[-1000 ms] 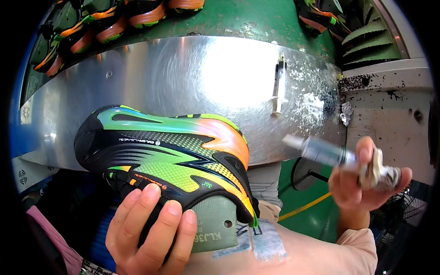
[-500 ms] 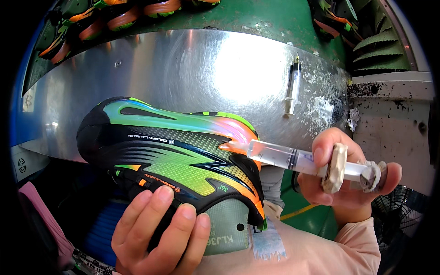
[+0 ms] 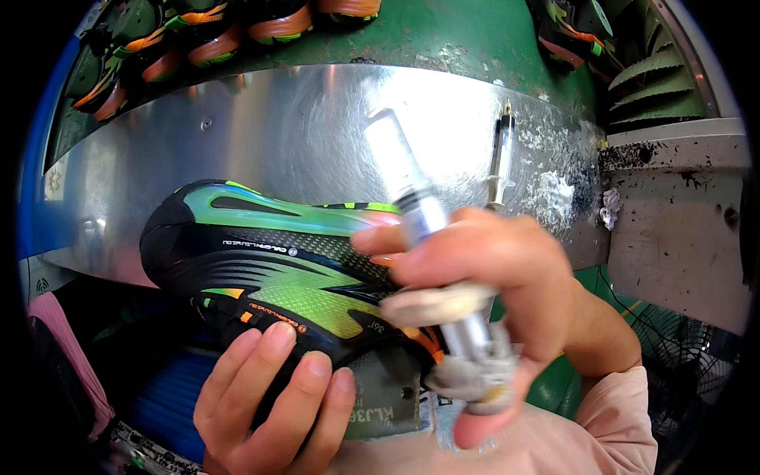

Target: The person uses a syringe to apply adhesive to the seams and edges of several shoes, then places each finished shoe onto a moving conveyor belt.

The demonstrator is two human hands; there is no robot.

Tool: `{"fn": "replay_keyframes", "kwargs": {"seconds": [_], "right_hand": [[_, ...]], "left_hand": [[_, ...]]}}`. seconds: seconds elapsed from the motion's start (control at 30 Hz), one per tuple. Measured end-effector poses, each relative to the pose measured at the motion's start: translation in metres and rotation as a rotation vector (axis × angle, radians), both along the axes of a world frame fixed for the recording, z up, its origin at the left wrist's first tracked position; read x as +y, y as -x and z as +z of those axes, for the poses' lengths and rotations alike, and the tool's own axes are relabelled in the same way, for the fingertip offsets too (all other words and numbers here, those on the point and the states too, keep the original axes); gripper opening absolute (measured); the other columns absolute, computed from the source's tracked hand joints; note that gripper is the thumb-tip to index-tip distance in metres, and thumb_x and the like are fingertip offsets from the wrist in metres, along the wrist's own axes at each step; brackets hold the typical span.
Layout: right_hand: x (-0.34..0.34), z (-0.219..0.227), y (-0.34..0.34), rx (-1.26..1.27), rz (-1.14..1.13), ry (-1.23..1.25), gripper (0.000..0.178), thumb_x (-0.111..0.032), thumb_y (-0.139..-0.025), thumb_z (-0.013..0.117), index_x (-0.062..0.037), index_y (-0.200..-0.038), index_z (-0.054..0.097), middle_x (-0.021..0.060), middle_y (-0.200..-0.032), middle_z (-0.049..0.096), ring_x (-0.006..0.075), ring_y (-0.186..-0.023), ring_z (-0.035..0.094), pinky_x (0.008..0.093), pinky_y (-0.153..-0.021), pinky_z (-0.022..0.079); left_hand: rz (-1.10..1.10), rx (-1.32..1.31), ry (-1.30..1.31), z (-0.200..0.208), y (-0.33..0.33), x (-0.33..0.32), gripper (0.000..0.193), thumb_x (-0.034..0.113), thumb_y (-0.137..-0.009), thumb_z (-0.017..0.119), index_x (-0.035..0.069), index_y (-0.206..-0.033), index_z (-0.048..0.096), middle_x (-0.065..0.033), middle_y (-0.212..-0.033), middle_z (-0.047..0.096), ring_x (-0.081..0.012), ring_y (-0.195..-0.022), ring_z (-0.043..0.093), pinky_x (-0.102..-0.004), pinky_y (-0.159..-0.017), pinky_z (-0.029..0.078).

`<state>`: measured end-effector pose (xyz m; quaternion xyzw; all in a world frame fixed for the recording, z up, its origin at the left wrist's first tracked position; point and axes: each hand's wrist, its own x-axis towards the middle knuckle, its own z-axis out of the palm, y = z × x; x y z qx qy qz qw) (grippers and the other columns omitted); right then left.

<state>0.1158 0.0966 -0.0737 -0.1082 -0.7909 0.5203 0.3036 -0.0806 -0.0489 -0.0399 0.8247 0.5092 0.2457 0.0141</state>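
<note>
A sports shoe (image 3: 317, 277) in black, green and orange lies on its side in front of me, with a green shoe last (image 3: 384, 396) filling its opening. My left hand (image 3: 277, 400) grips the shoe from below at the tongue and laces. Held over the shoe's heel end, a large clear syringe (image 3: 412, 190) points up and away to the left. My right hand (image 3: 491, 269) is wrapped round its barrel and plunger, slightly blurred by motion. Its finger flange and plunger end look padded with pale tape. The right hand hides part of the shoe's heel.
On the steel plate (image 3: 277, 119) rests a smaller syringe (image 3: 503, 150) with a thin tip, near whitish residue. Several similar shoes (image 3: 214, 43) stand along the far left, and another shoe (image 3: 574, 36) at the far right. A crumpled white scrap (image 3: 610, 207) sits at the plate's right edge.
My right hand has moved left over the shoe's heel. The syringe has turned from pointing left at the heel to pointing upward, away from it. My left hand keeps its grip.
</note>
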Motion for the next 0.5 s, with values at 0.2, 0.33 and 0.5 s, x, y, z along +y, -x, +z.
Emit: {"fn": "replay_keyframes", "kwargs": {"seconds": [0.2, 0.33, 0.5], "right_hand": [[0.007, 0.032, -0.015, -0.347, 0.104, -0.401, 0.092, -0.066, -0.051, 0.083, -0.0011, -0.111, 0.058, 0.0089, -0.087, 0.066, 0.0266, -0.075, 0.067, 0.0349, -0.059, 0.054], [0.013, -0.001, -0.099, -0.097, -0.521, -0.226, 0.098, -0.065, -0.069, 0.074, 0.0064, -0.127, 0.041, 0.0082, -0.094, 0.06, 0.0143, -0.08, 0.057, 0.0266, -0.067, 0.047], [0.009, -0.034, -0.183, -0.85, -0.755, -0.553, 0.066, -0.039, -0.075, 0.071, -0.0042, -0.126, 0.047, 0.0156, -0.1, 0.064, 0.0266, -0.088, 0.066, 0.0352, -0.074, 0.052]], "left_hand": [[0.095, -0.013, 0.072, -0.002, 0.001, -0.011, 0.019, 0.007, -0.074, 0.069, 0.011, -0.093, 0.069, -0.0064, -0.102, 0.062, -0.0312, -0.099, 0.064, -0.0416, -0.085, 0.055], [0.031, -0.012, 0.01, -0.002, 0.001, -0.007, 0.012, 0.011, -0.082, 0.063, 0.007, -0.09, 0.069, -0.0084, -0.101, 0.064, -0.0322, -0.096, 0.066, -0.0418, -0.083, 0.055], [-0.027, -0.022, -0.053, -0.003, 0.003, -0.007, 0.024, 0.016, -0.093, 0.052, 0.0, -0.088, 0.07, -0.0146, -0.097, 0.066, -0.0366, -0.092, 0.067, -0.0432, -0.079, 0.057]]}}
